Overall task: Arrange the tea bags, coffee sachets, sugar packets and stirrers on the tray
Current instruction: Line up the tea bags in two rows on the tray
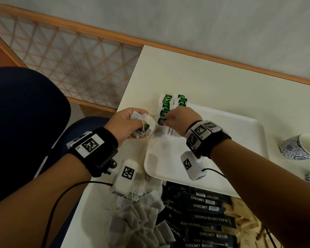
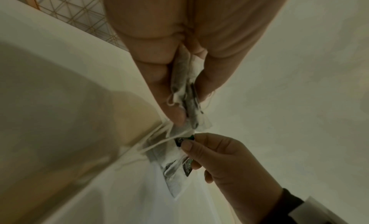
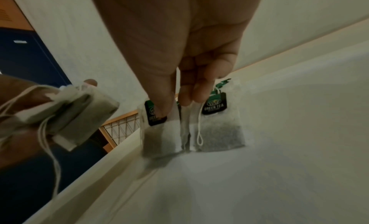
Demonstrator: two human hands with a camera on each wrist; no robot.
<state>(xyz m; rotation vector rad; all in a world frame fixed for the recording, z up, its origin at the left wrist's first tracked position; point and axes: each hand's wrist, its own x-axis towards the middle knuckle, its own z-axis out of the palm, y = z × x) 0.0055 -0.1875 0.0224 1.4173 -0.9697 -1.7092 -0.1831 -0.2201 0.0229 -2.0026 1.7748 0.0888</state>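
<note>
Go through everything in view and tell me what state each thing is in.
Left hand: grips a bundle of tea bags.
Right hand: pinches a tea bag tag at the tray.
Tray: two rows of tea bags laid at its far corner.
Coffee sachets: piled off the tray.
Cup: upright.
</note>
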